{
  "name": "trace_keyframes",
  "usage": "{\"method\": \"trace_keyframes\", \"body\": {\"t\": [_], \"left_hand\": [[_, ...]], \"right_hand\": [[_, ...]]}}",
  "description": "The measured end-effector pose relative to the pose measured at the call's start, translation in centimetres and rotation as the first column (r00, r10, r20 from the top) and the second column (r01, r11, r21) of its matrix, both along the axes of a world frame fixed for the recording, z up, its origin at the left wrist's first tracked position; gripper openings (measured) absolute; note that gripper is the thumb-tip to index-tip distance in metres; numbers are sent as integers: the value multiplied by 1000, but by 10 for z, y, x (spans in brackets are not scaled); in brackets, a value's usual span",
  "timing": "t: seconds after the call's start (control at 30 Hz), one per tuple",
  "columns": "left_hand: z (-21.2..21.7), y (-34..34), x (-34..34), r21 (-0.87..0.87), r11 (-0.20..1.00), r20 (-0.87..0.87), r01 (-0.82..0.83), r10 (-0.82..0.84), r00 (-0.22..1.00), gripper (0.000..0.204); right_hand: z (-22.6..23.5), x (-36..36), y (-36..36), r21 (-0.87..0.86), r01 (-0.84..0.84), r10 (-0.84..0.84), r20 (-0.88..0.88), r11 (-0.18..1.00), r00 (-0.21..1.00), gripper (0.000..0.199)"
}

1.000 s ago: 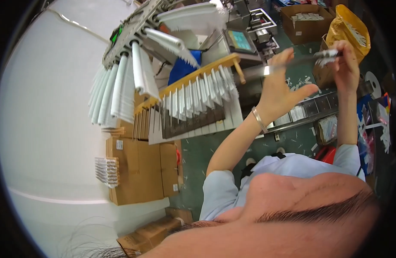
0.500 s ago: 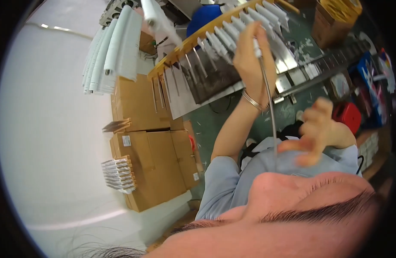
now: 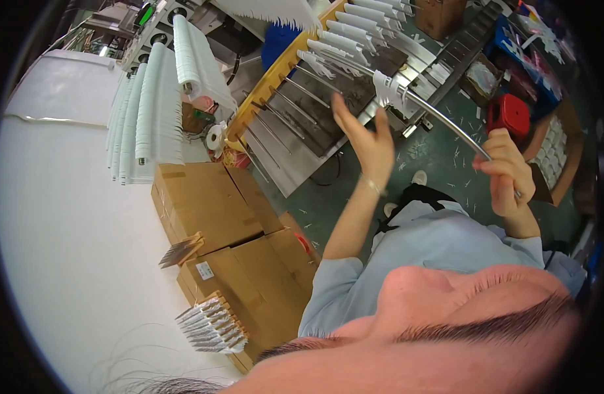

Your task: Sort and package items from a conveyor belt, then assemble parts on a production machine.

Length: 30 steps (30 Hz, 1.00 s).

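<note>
A thin metal rod [image 3: 449, 123] slants across the space in front of me, and my right hand [image 3: 510, 172] is closed around its near end. White plastic-looking pieces [image 3: 389, 93] hang on the far part of the rod. My left hand [image 3: 371, 148] is off the rod, fingers spread, holding nothing. It is nearest to the bare metal pegs [image 3: 294, 118] of a yellow rack [image 3: 252, 105]. Farther along the rack, bunches of white pieces [image 3: 354, 33] hang on other pegs.
Long white hanging rolls [image 3: 159, 108] are at the upper left. Cardboard boxes [image 3: 207, 197] stand below them. A red stool [image 3: 508, 116] and an open box of white items [image 3: 552, 151] are at the right. Small white scraps lie on the green floor.
My left hand has let go of the rod and moved down, opening. My right hand, earlier blurred and apart, now grips the rod's near end. The rod has swung to a slant.
</note>
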State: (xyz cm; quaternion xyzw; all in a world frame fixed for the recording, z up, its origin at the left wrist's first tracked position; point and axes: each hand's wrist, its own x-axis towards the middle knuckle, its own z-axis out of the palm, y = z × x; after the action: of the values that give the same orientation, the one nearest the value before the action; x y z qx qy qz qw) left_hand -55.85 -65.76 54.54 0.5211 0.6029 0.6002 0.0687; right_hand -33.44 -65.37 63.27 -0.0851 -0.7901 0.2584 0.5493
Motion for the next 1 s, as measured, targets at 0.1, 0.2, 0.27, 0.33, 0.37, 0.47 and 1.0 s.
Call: {"method": "trace_keyframes", "body": {"t": [0.1, 0.2, 0.27, 0.33, 0.37, 0.47, 1.0], "left_hand": [[-3, 42, -46, 7, 993, -67, -118, 118, 991, 88], [2, 71, -60, 130, 986, -51, -109, 117, 992, 89], [9, 80, -58, 99, 992, 19, -76, 74, 997, 87], [16, 84, -55, 87, 995, 55, -48, 43, 998, 87], [21, 84, -54, 157, 986, 221, 49, -83, 972, 84], [23, 82, -53, 332, 923, 498, 195, -347, 794, 81], [24, 84, -89, 308, 949, 833, 71, -305, 462, 31]], "right_hand": [[-1, -6, -2, -55, -18, 19, 16, 998, 1000, 20], [1, -10, -8, -44, 28, -24, 84, 999, 996, 19], [2, -12, -12, -35, 57, -53, 116, 998, 992, 18], [3, -16, -15, 12, 76, -77, 153, 997, 985, 16], [4, -18, -16, 35, 82, -87, 172, 996, 981, 15], [11, -23, -19, 82, 114, -130, 233, 990, 964, 13], [22, -60, -8, 5, 138, -134, 270, 990, 953, 12]]}}
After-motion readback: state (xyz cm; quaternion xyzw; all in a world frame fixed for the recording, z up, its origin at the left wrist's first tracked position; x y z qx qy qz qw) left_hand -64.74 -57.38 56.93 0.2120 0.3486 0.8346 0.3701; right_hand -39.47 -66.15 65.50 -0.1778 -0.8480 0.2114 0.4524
